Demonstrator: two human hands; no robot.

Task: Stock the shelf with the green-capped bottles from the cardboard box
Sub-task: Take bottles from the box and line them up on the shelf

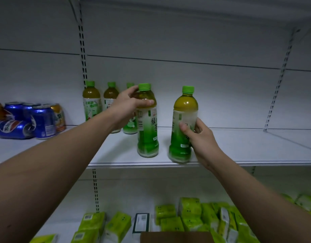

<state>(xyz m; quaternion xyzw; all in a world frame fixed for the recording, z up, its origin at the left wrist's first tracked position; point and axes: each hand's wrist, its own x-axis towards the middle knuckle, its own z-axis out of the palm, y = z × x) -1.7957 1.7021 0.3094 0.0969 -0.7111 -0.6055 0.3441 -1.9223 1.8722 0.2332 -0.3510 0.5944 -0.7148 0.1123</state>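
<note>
Placing step, two bottles at once. Left hand (128, 104) grips the shoulder of bottle A (147, 120), standing on the shelf (247, 146). At its 3 o'clock, right hand (198, 135) clasps bottle B (183, 125), base blurred at the front edge. Next, likely: seat B, release both. Box corner (175, 237) at 6 o'clock.

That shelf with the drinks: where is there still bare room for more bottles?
The shelf lies bare right of the bottle in the right hand, out to the slotted upright. A narrow gap sits between the two held bottles. The left end is crowded with cans and three bottles at the back.
</note>
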